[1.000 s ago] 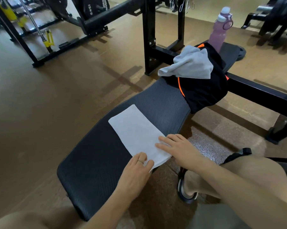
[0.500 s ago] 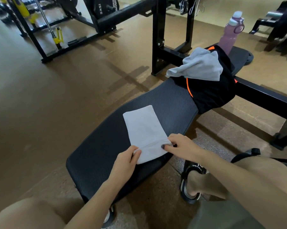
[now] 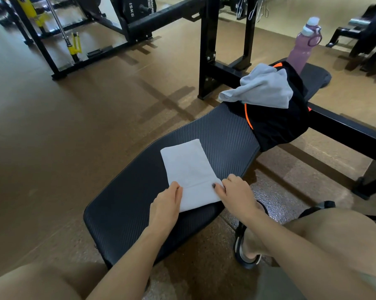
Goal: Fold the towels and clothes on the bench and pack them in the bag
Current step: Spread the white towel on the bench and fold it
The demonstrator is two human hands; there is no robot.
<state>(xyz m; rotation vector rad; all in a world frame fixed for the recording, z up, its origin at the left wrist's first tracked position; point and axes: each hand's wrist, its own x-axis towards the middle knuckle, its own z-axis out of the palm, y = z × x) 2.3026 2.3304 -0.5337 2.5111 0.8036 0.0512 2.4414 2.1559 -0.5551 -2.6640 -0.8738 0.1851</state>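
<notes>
Folding looks mid-way, so risks first, biggest item down. Surface (image 3: pixel 221 131) is a narrow padded gym bench w/ ribbed black cover; the near end of the white towel (image 3: pixel 188 169) sits close to its right edge, so a careless lift or sideways drag could, I'd guess, tip that end over and drop it on the floor (image 3: pixel 96 118). Black bag (image 3: pixel 277 124) w/ orange trim sits further up the surface, slumped over the right edge, w/ a grey garment (image 3: pixel 262 87) piled loose on top; a bump or tug on either could likely slide the garment off, maybe the bag too. Pink bottle (image 3: pixel 302 48) stands upright just behind the bag, so knocking the bag might topple it. White towel itself is already a long narrow strip, lying flat, well apart from the bag; if the two sides get lifted unevenly the next fold prob comes out skewed or the layers slip apart.

Grip: left hand (image 3: pixel 165 208) lies on the towel's near left edge, fingers together, thumb tucked at the hem; looks like pinching but the underside is hidden. Right hand (image 3: pixel 236 193) is curled at the near right edge, fingertips (image 3: pixel 215 186) pressed on the cloth, apparently nipping the edge. Neither hand is spread wide.
</notes>
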